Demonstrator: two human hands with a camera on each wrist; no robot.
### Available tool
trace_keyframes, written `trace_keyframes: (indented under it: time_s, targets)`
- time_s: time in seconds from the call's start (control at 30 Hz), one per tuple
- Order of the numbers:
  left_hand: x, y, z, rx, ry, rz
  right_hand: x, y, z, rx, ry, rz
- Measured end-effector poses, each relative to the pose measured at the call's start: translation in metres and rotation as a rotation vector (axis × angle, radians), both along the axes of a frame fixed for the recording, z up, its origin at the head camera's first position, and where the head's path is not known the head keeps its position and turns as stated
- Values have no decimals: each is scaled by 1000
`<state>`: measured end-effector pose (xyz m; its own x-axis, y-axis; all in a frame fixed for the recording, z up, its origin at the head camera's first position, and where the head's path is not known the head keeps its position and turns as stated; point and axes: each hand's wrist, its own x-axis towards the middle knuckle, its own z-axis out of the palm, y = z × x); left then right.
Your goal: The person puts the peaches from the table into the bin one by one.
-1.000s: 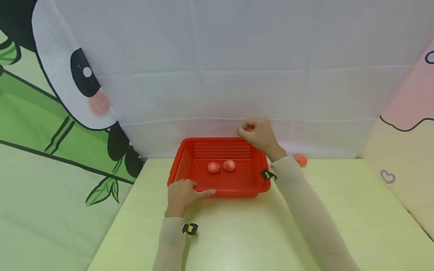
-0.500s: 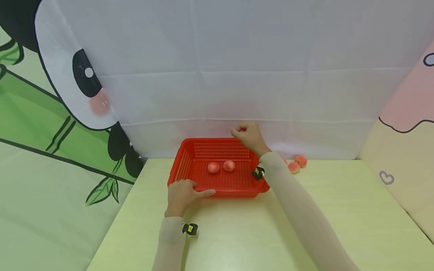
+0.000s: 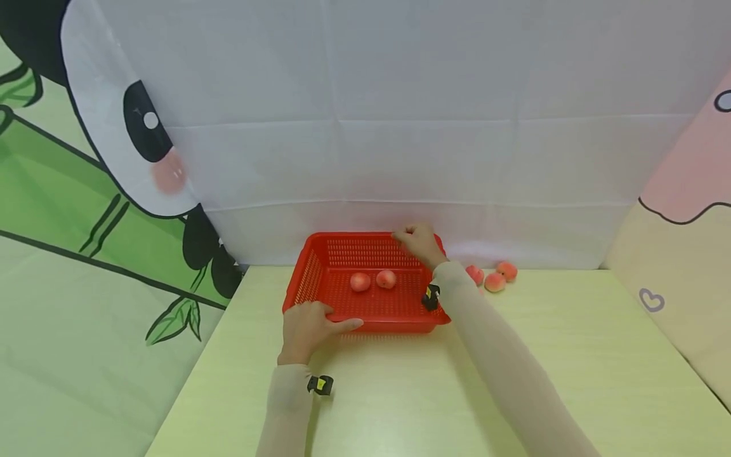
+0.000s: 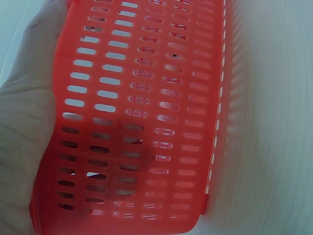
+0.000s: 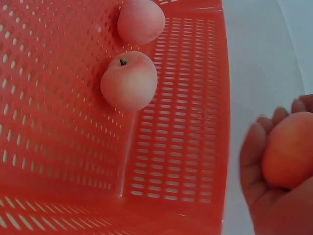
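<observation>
My right hand (image 3: 421,244) is over the back right part of the red plastic basket (image 3: 394,325). The right wrist view shows its fingers (image 5: 252,152) curled round a peach (image 5: 289,151), beyond the basket's rim there; in the head view that peach is hidden. Two peaches lie inside on the basket floor, a left one (image 3: 360,282) and a right one (image 3: 386,278). My left hand (image 3: 306,327) grips the basket's front left corner, thumb along the front rim. The left wrist view shows the perforated wall beside that hand.
Several loose peaches (image 3: 495,282) sit on the pale table (image 3: 388,400) right of the basket, partly behind the right sleeve (image 3: 491,343). A white printed cloth (image 3: 422,158) hangs at the table's back edge.
My right hand has moved left and then down toward the basket with the peach. More of the loose peaches show beside the sleeve. The left hand and basket stay nearly in place.
</observation>
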<state>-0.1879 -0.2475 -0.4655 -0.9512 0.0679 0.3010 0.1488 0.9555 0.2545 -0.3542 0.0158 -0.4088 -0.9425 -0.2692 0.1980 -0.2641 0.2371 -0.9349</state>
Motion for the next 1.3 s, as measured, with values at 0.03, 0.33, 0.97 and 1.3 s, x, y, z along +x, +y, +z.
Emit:
trace_keyframes:
  time_s: [0.03, 0.33, 0.97, 1.3]
  targets:
    - [0, 0, 0, -2, 3, -1, -1, -1, -1, 4, -21, 8]
    - [0, 2, 5, -8, -18, -5, 1, -3, -9, 205, -152, 39]
    - [1, 2, 7, -9, -14, 0, -2, -6, -28, 402, -211, 85]
    - [1, 1, 4, -11, -7, 0, -8, -5, -32, 612, -42, 116]
